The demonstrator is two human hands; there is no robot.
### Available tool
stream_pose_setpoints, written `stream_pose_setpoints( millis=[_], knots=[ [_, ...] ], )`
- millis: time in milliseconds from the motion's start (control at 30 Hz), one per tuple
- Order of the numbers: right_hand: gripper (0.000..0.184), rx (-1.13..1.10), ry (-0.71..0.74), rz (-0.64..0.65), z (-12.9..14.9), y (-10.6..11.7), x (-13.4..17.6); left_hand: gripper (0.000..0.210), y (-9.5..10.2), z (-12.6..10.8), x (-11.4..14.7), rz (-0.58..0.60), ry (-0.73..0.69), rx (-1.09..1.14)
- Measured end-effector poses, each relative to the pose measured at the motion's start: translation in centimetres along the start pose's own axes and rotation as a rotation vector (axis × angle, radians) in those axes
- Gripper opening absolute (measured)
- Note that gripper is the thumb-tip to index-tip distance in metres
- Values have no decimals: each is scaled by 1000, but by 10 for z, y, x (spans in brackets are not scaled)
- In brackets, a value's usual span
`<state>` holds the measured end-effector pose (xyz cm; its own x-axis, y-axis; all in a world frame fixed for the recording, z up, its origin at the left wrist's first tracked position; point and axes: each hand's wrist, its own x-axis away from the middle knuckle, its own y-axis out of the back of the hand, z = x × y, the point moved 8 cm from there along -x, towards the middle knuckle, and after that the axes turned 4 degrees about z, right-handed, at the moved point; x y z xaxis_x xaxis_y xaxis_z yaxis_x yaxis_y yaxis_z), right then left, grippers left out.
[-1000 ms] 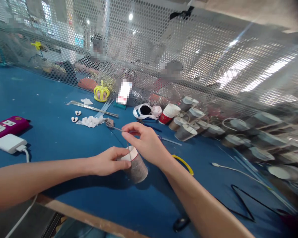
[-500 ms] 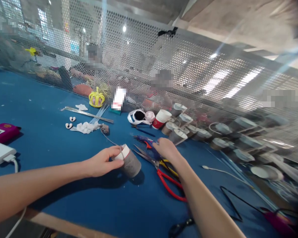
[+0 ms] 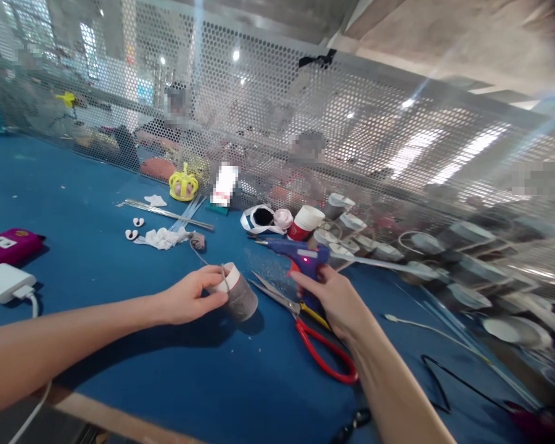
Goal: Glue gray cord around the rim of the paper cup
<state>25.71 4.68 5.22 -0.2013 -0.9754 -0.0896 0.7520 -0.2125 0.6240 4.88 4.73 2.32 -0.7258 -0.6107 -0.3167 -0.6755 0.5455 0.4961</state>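
My left hand (image 3: 197,296) grips a paper cup (image 3: 241,299) by its rim; the cup is covered in grey material and lies tilted. A grey cord runs over the rim to a small grey-brown ball (image 3: 198,241). My right hand (image 3: 337,299) is wrapped around the handle of a blue hot glue gun (image 3: 300,251), index finger by its orange trigger. The gun's nozzle points left, a red light glows on its body, and a clear glue stick (image 3: 383,263) sticks out behind. Below the gun lie red-handled scissors (image 3: 326,361), blades partly apart.
Several grey-covered cups (image 3: 472,234) crowd the right side, and a white-and-red cup stack (image 3: 306,221) stands at the back. A yellow crown-like piece (image 3: 184,185), a phone (image 3: 224,185), metal rods (image 3: 166,214) and white tissue (image 3: 161,238) lie further left. A perforated metal screen (image 3: 259,111) borders the blue table.
My right hand has lifted the glue gun from the table, and the gun now sits level above the scissors. My left hand still holds the cup in nearly the same place.
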Motion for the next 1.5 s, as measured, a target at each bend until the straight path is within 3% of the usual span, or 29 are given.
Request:
stream_pose_setpoints(
  millis=[100, 267, 467, 667, 833, 967, 1133, 1267, 1500],
  knots=[
    [28, -142, -28, 112, 17, -9, 31, 16, 3, 1, 0, -20, -8, -24],
    [27, 56, -42, 208, 25, -27, 58, 18, 1, 1, -2, -8, -33, -54],
    [24, 281, 72, 159, 35, -29, 63, 19, -1, 3, -3, 12, -12, -83],
    [20, 341, 318, 122, 41, -29, 67, 18, 0, 5, -2, 7, -9, -66],
    [17, 347, 294, 84, 30, -32, 74, 18, -1, 9, -3, -2, 7, -57],
    [15, 319, 247, 47, 35, -31, 76, 17, -1, 6, -3, 5, -5, -49],
    [15, 391, 295, 93, 45, -36, 76, 19, 0, 4, -2, -4, -29, -32],
    [15, 417, 256, 28, 43, -30, 76, 17, -1, 4, -2, 5, -44, -19],
    [14, 430, 287, 40, 44, -30, 75, 20, -2, 4, -2, 17, -45, -21]
  ],
)
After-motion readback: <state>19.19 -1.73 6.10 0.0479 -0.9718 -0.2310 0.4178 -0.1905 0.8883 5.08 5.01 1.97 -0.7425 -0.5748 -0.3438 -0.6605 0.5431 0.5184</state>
